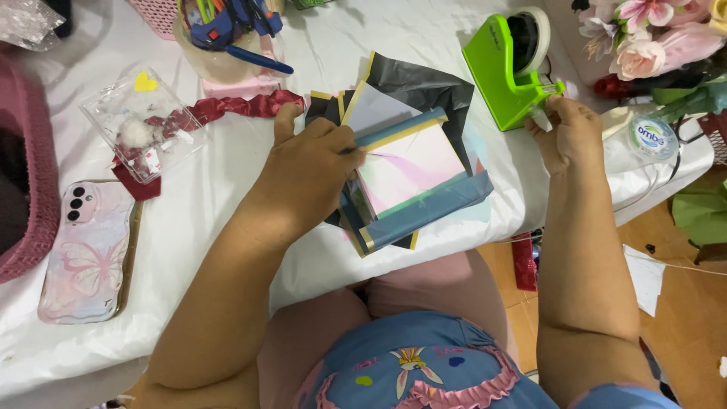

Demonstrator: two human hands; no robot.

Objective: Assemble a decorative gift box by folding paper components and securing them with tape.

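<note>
Left hand point(314, 170) pressed flat on a paper-wrapped box point(413, 178) at the middle of the white table point(227, 174), fingers closed over its edge, right hand point(568, 136) pinching tape at the green dispenser point(507, 68), phone point(87, 250) far left

A lime-green plastic tape dispenser point(506, 64) stands near the white-clothed table's point(227, 189) far right corner; a pastel butterfly-patterned phone case point(87, 250) lies by its left edge.

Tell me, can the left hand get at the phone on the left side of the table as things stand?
Probably yes. The left hand presses on the folded paper stack, and the phone lies face down near the table edge, beside that forearm, with bare tablecloth between. It would have to let go of the paper first.
</note>
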